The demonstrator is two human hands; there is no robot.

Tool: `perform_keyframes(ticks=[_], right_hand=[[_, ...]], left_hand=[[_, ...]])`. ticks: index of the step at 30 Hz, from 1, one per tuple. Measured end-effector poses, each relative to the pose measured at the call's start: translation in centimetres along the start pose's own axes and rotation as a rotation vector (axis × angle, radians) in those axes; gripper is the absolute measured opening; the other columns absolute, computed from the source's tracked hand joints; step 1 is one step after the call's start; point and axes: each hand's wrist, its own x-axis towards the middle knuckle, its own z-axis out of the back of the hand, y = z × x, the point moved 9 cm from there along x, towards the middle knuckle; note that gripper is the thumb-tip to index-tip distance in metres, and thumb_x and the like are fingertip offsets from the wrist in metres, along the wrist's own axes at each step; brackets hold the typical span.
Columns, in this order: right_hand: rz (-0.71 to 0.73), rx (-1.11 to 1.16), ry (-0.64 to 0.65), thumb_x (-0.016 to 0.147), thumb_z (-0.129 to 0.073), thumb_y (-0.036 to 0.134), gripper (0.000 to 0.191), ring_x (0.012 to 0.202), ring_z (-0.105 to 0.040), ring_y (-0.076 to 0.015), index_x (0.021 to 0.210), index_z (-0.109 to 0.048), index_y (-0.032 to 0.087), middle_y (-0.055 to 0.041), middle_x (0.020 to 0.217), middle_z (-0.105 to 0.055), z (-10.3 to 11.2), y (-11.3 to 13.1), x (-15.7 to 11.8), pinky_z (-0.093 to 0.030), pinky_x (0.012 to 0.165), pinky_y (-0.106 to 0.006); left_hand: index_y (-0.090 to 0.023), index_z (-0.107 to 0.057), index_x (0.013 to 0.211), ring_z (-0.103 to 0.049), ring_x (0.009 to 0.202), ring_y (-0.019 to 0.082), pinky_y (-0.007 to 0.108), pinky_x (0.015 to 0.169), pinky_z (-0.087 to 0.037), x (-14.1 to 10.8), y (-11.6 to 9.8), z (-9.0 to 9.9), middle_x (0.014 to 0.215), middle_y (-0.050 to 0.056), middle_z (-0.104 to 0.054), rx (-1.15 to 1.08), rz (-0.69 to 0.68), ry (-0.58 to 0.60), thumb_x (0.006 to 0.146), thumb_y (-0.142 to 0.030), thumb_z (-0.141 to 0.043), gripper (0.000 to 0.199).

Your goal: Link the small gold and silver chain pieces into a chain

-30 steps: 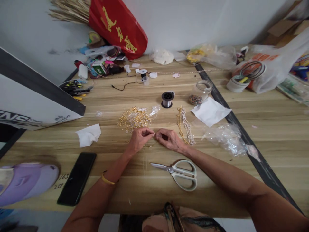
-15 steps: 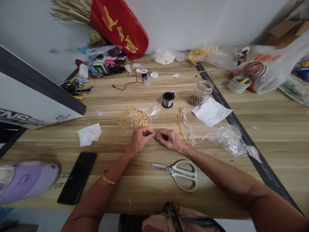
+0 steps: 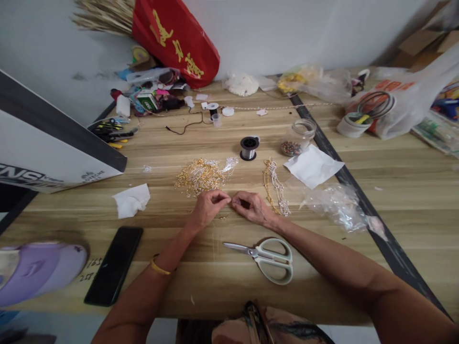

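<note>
My left hand [image 3: 208, 206] pinches thumb and forefinger together over the middle of the table. Almost touching its fingertips, my right hand [image 3: 251, 206] is pinched too; what lies between the fingers is too small to make out. A short piece of gold beaded chain [image 3: 224, 217] lies just below them, near faint thin thread. Behind my left hand is a pile of gold and silver beaded chains [image 3: 201, 176]. Gold and silver strands [image 3: 276, 186] lie beyond my right hand. Scissors [image 3: 263, 255] with pale handles rest slightly open, closer to me.
A spool of wire [image 3: 249, 148] and a glass jar of beads [image 3: 298, 137] stand farther back. White paper [image 3: 314, 166] and clear plastic bags [image 3: 339, 206] lie right. At left are a phone [image 3: 114, 265], a tissue [image 3: 131, 200] and a large box [image 3: 53, 143].
Both hands keep almost the same pinched pose, with fingertips close together. The whole view has shifted very slightly; nothing on the table has visibly moved.
</note>
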Motion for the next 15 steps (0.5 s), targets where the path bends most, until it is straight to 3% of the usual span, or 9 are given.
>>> perform_keyframes(ticks=[15], right_hand=[[-0.008, 0.001, 0.006, 0.085, -0.052, 0.023, 0.013, 0.061, -0.049, -0.0108, 0.082, -0.061, 0.014, -0.0015, 0.07, -0.058, -0.18, -0.51, -0.07, -0.038, 0.058, -0.021]], left_hand=[[-0.011, -0.069, 0.075, -0.063, 0.066, 0.014, 0.024, 0.065, -0.05, 0.09, 0.93, -0.11, 0.072, 0.005, -0.07, -0.085, 0.05, 0.027, 0.068, -0.022, -0.069, 0.013]])
